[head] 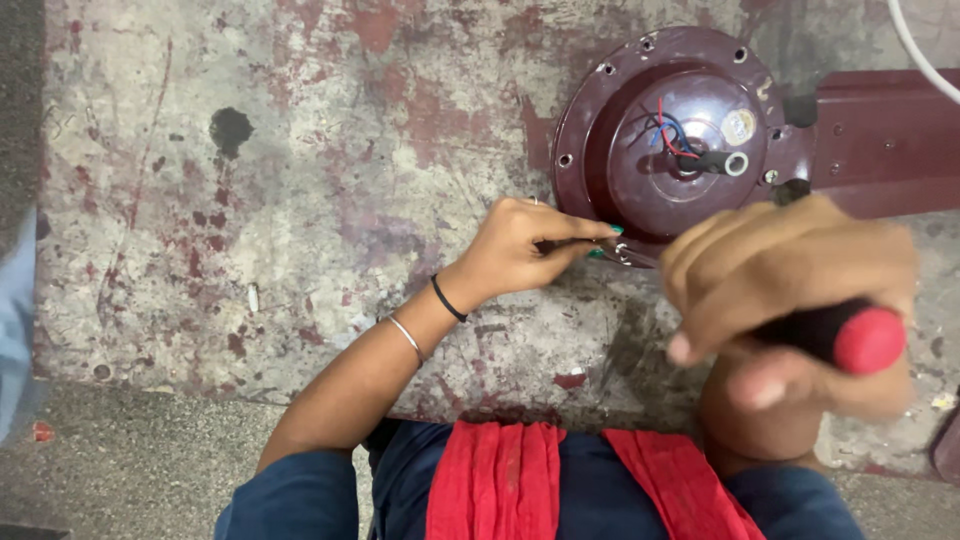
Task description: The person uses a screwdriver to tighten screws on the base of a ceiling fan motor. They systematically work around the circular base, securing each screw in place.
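A maroon ceiling fan motor housing lies on a worn, stained floor, with red, blue and black wires coming out of its centre shaft. My left hand pinches something small against the lower rim of the housing; what it grips is too small to tell. My right hand, blurred and close to the camera, is closed around a screwdriver handle that is black with a red end. The screwdriver's shaft is hidden behind the hand.
A maroon fan blade extends right from the housing. A white cable runs across the top right corner. The paint-worn concrete slab ends in a step near my knees. A pale blue cloth shows at the left edge.
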